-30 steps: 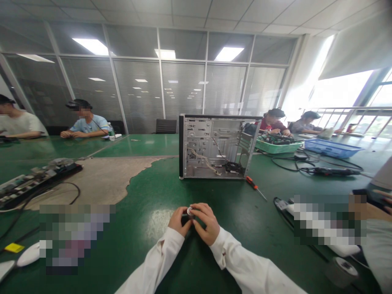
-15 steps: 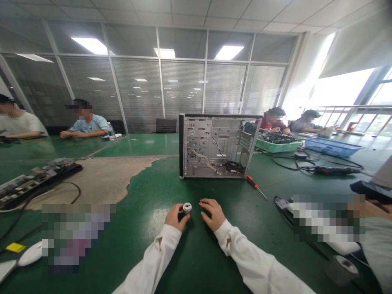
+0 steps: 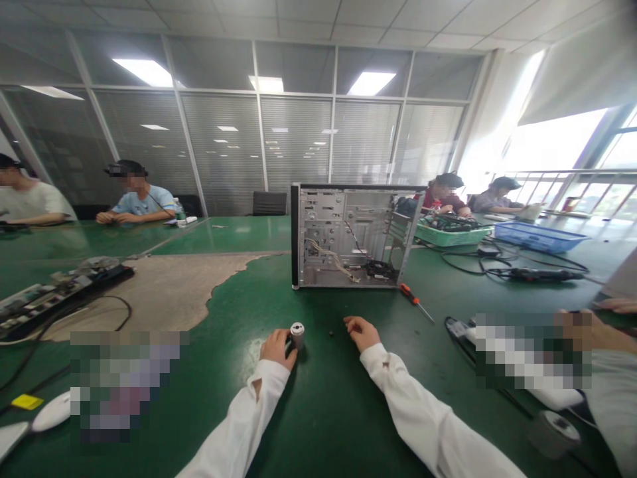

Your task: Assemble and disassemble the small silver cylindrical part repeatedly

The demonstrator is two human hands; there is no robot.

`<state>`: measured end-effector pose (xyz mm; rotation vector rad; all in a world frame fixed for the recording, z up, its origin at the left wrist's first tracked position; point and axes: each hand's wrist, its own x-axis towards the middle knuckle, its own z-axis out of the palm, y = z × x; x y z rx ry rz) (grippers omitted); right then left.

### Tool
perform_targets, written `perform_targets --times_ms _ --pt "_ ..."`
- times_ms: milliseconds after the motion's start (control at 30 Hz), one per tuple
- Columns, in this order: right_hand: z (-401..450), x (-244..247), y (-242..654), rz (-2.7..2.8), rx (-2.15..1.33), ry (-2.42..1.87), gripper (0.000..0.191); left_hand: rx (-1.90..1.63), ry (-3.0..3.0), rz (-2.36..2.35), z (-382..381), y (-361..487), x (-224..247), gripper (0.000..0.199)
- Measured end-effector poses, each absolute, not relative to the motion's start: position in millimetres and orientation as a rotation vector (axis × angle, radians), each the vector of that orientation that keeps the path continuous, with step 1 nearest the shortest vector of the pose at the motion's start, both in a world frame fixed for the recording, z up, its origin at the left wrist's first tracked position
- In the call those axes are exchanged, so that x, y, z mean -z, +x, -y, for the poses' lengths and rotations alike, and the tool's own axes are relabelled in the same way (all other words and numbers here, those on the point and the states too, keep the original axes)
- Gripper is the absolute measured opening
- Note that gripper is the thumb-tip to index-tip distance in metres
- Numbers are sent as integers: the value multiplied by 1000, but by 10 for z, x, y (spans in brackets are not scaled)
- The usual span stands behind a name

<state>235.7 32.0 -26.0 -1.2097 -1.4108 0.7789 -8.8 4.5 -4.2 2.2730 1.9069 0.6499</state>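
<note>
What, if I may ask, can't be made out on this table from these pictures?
All in the head view:
Small dark bit between the left hand and right hand: too small to identify.
Grey cylinder: far side turned away; whether the left hand grips or merely touches it is too small to tell.
White strip: details blurred by pixelation.
Nearby co-worker's sleeve: cut off by the right edge.

- Glossy green table point(image 3: 249, 292).
- Beyond the table: a glass partition point(image 3: 297, 66) with slatted blinds point(image 3: 298, 166), and a black chair point(image 3: 269, 204).
- Past the table's right side: metal railing point(image 3: 577, 172), bright window point(image 3: 552, 147).
- Above the table: panelled pale ceiling point(image 3: 308, 25).
</note>
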Motion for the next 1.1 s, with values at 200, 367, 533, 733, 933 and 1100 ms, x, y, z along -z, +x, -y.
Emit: perform_targets --times_ms 200,367,533,733,933,1100 --pt "-532 404 2531 1080 -955 -1188 6 -580 2261 -1920 -40 -81 6 37" --pt "-514 381 2503 999 -1035 -1156 11 -567 2265 -1919 -33 -84 0 38" --pt "-476 322 2472 1038 -1040 -1164 15 -570 2264 -1922 -28 -84 -10 37" --pt "-363 215 2408 1169 -903 -1179 21 -584 2283 -1903 -18 -78 -8 38" --pt "83 -3 1999 1554 -670 -1013 44 -627 2364 -1779 13 -86 -13 33" --pt "364 -106 1694 1983 -329 -930 58 -735 2670 -1219 110 -20 -23 33"
